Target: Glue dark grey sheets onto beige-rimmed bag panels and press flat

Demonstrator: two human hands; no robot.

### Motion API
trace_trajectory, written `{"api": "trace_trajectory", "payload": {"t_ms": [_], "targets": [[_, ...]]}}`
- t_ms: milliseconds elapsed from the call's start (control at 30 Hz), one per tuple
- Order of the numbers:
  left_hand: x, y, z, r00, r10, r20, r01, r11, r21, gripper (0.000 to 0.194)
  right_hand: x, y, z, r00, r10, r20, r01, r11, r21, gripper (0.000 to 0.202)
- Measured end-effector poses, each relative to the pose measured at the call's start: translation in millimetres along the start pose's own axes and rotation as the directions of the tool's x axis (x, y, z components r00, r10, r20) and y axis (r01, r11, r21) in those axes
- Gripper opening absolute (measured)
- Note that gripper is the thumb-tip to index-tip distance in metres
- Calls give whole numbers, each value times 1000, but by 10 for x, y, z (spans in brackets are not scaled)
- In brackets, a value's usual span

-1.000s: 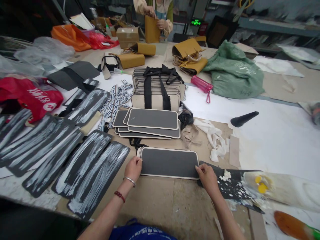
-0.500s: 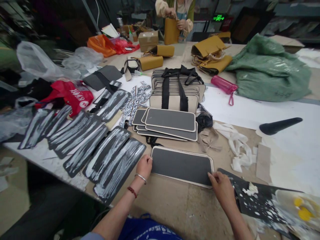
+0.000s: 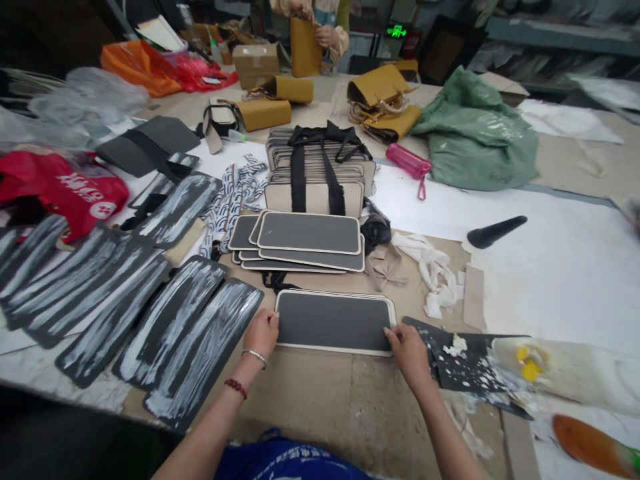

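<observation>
Compared with a second ago, pale edges under the grey board [image 3: 333,321] now peek out at its right end rather than its left; compared with half a second ago, the view has swung right, so everything sits further left and an amber handle [image 3: 585,443] shows at lower right. Both hands are apart, each pinching one end of the board: the left hand [image 3: 263,330] at its left edge, the right hand [image 3: 409,350] at its lower right corner. It lies on the brown tabletop [image 3: 310,387], just in front of a loose stack [image 3: 310,233] of similar flat, matt grey rectangles with rounded corners and cream rims. Behind that, a tan bundle [image 3: 315,200] is tied with black ribbon [image 3: 299,180]. At left lie dark panels [image 3: 205,347] streaked with glossy white smears, near crumpled blue-and-white patterned cloth [image 3: 230,207]. At right are a twisted white rag [image 3: 435,267] and a smooth black horn-shaped piece [image 3: 495,232]; further back is a wrinkled green plastic sack [image 3: 475,143]. Across the tabletop, a co-worker's hands [image 3: 326,37] hold a mustard bag [image 3: 306,50]. White characters on a red bag [image 3: 60,187] and a blue garment [image 3: 295,460] are too blurred to read; a green sign [image 3: 397,31] glows behind.
</observation>
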State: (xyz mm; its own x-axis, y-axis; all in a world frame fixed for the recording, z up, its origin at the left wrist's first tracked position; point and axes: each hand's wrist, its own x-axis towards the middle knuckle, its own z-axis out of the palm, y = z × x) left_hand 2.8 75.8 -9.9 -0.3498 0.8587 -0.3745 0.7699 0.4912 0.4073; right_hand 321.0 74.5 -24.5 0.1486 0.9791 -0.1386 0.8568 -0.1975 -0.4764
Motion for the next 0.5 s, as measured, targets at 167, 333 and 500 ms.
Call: {"api": "trace_trajectory", "payload": {"t_ms": [167, 333, 500], "targets": [[13, -3, 0, 1000, -1, 12, 0, 999, 49, 21, 11, 4, 8, 1000, 20, 2, -20, 1000, -9, 24], [17, 17, -9, 1000, -19, 16, 18, 995, 100, 21, 24, -8, 5, 999, 38, 20, -37, 998, -43, 21], [36, 24, -30, 999, -28, 36, 23, 993, 116, 21, 28, -18, -1, 998, 56, 39, -54, 996, -68, 19]]}}
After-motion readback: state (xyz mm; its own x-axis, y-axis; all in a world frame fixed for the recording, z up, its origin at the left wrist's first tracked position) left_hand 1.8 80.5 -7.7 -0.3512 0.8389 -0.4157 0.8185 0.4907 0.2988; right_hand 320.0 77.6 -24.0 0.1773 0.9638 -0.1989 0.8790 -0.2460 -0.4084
